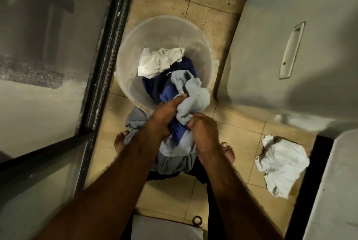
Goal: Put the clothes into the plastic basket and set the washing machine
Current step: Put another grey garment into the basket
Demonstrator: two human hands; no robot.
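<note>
Both hands are clamped on laundry right at the near rim of the plastic basket (147, 26): the left hand (166, 115) has its fingers curled into a pale grey garment (195, 94) with the thumb stretched along the top, and the right hand (203, 133), just beside it on the nearer side, pinches a fold of the same bundle, where a blue piece (180, 129) shows between the two fists. Part of that grey cloth spills over the rim into the basket, and the rest hangs down outside it towards the person's bare feet (228, 152). Inside the basket, on the far side of the hands, a crumpled white garment (157, 62) lies on top of a dark blue one (153, 82). The basket itself stands on the tiled floor (242, 129). Off to its right and nearer the person, a white cloth (280, 164) lies loose on the tiles, well apart from the basket. Left of the basket runs a dark-framed glass door (48, 65); right of it stands a white cabinet (280, 45) with a recessed handle, and whether that is the washing machine I cannot tell.
</note>
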